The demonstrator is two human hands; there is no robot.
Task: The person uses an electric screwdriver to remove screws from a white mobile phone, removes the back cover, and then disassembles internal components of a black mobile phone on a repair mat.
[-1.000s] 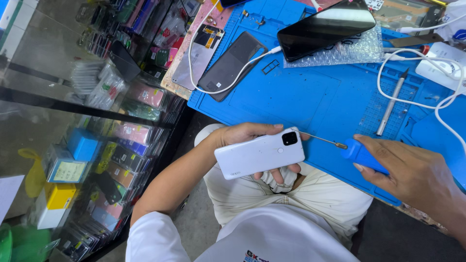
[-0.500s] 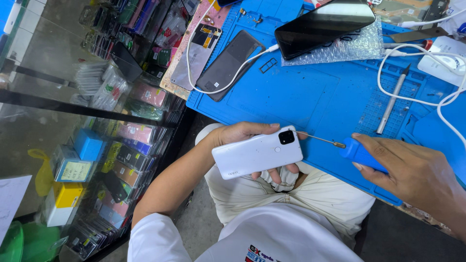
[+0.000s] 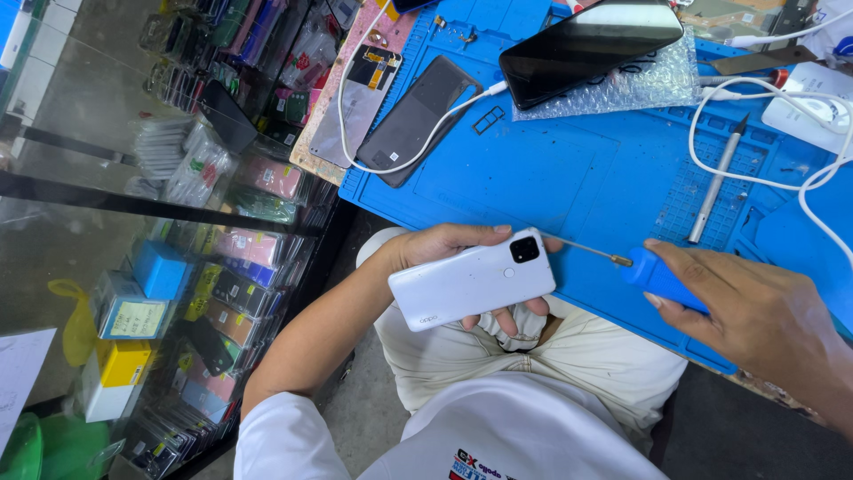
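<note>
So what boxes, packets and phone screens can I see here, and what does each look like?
Dark phone screen: top of the blue mat, on bubble wrap, glossy black.
Blue box: in the glass case, left, cube-shaped.
Yellow box: below it, yellow and white.
Clear packets: upper left of the case, stacked.

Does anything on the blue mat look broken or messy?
Nothing looks broken. The white cable loops loosely over the blue mat, and a dark phone hangs past its edge. The left hand holds a white phone; the right hand holds a blue-handled screwdriver.
</note>
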